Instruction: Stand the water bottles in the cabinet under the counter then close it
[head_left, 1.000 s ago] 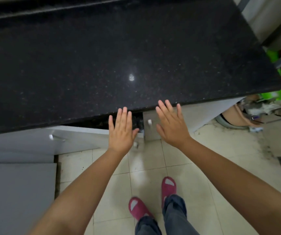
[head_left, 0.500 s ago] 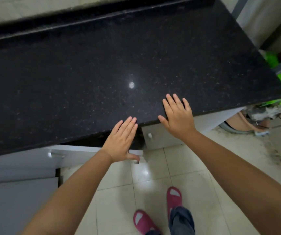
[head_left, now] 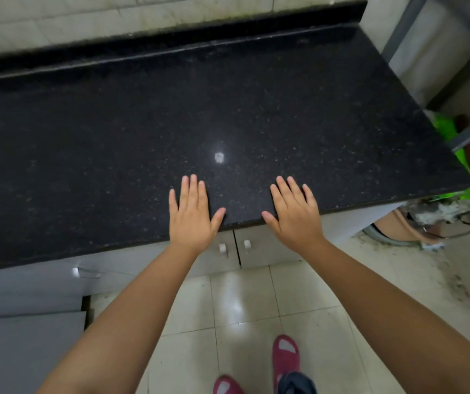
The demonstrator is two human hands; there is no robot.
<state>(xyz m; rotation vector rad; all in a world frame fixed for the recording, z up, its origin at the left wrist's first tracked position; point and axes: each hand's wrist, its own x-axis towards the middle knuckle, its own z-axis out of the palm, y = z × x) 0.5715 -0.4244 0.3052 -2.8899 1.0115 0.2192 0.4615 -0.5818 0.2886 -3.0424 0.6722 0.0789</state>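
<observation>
Both white cabinet doors under the black granite counter (head_left: 228,109) are shut, the left door (head_left: 213,257) and right door (head_left: 265,248) meeting at a thin seam with a small white knob on each. My left hand (head_left: 192,216) lies flat, fingers straight, over the counter's front edge. My right hand (head_left: 293,211) lies flat beside it, also holding nothing. No water bottles are in sight; the cabinet's inside is hidden.
A further white cabinet front with a handle (head_left: 76,271) sits at lower left. Right of the counter are a green object (head_left: 449,129) and a wire-framed item with clutter (head_left: 444,220). Tiled floor (head_left: 242,308) and my pink slippers (head_left: 285,354) lie below.
The left cabinet door, ajar a second ago, is now shut. Both hands rose from the door fronts to the counter's front edge, and the view lifted.
</observation>
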